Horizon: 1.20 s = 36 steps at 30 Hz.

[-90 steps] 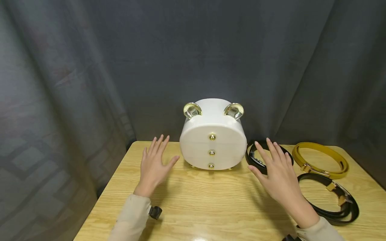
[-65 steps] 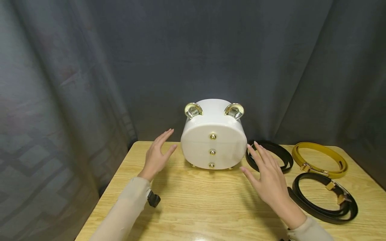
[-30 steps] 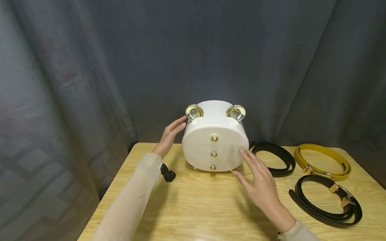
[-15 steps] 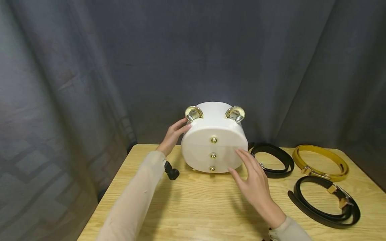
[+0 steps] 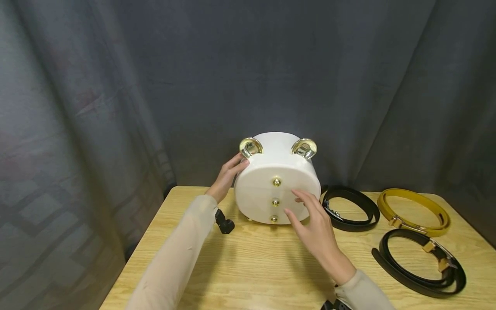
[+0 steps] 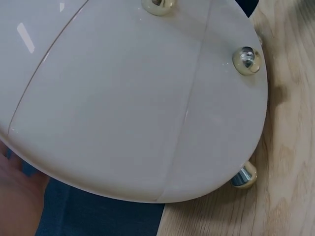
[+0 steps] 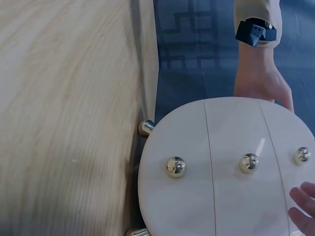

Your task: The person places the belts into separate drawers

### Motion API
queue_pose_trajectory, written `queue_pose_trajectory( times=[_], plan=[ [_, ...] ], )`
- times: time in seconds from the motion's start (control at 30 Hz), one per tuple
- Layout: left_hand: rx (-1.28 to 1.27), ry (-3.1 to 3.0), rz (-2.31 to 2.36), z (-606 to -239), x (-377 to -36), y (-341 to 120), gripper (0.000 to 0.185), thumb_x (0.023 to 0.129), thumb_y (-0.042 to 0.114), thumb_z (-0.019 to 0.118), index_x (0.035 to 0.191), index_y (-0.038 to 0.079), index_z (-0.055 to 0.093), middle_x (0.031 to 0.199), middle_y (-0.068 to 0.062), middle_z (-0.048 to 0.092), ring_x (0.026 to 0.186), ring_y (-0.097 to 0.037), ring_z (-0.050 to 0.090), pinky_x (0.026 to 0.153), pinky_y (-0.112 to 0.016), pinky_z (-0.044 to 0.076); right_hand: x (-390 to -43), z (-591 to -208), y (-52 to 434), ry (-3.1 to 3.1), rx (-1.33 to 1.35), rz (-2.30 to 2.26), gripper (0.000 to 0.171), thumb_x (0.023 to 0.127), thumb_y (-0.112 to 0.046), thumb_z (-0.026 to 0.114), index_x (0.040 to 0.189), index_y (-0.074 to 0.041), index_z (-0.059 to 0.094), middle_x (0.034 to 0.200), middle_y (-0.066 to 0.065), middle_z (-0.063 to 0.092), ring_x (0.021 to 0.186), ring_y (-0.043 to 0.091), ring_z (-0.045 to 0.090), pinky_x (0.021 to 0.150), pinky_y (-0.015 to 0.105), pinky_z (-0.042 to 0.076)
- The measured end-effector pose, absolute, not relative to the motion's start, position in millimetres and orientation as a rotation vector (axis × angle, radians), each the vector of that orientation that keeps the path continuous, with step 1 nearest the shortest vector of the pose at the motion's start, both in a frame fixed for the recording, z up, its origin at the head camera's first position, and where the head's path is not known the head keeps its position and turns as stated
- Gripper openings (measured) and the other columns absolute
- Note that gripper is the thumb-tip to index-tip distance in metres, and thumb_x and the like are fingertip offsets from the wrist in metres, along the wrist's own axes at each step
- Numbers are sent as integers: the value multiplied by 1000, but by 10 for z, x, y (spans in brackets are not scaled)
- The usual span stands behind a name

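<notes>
A small white oval drawer box (image 5: 253, 193) with gold bear-like ears stands at the back middle of the table. Down its front run three gold knobs; the middle knob (image 7: 249, 163) shows well in the right wrist view, beside thin seams between the drawers. My left hand (image 5: 226, 178) rests against the box's upper left side, just under the left ear (image 5: 251, 147), its far fingers partly hidden. In front of the drawers hovers my right hand (image 5: 315, 230), thumb and fingers apart, holding nothing. Its fingertips (image 7: 302, 199) appear near the top knob (image 7: 302, 155).
To the right of the box lie a coiled black belt (image 5: 373, 215) with a silver buckle, a yellow belt (image 5: 422, 195) and another black belt (image 5: 403, 275) with a gold buckle. Grey curtain (image 5: 271, 64) hangs behind the wooden table (image 5: 248, 267).
Both hands have come inward from beside the box. The left now touches its side below the ear; the right has moved left across the drawer front, towards the knobs.
</notes>
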<state>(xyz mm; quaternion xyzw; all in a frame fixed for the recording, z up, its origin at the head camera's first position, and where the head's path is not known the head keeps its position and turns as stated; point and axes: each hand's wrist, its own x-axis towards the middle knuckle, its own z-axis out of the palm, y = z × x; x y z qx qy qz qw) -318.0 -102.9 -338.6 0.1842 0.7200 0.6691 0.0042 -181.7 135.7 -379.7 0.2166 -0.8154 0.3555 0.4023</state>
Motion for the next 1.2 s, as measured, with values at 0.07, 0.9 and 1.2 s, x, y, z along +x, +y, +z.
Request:
queue_pose_trajectory(
  times=[0.07,0.9,1.2],
  plan=[
    [582,2256,2097,-3391,-3177,-1025,53,100,26,56,151,16,45,159,2,31,147,-16,23,119,-38,19,-1843,-3786,1342,-2054,549,915,53,78,-3,83,127,-2,62,114,11,65,95,25,63,77,40,51],
    [610,2241,2104,-3408,-3156,-967,56,102,31,52,155,19,36,161,1,28,147,-17,22,118,-37,23,-2282,-3544,1199,-1999,575,1120,32,81,1,80,111,-1,70,87,10,74,66,18,68,63,30,57],
    [590,2236,2084,-3372,-3139,-965,54,103,29,52,154,19,39,160,0,31,144,-20,31,114,-42,33,-2285,-3496,1217,-2009,561,1092,28,78,-1,83,104,-2,73,84,8,75,64,17,69,60,28,57]
  ],
)
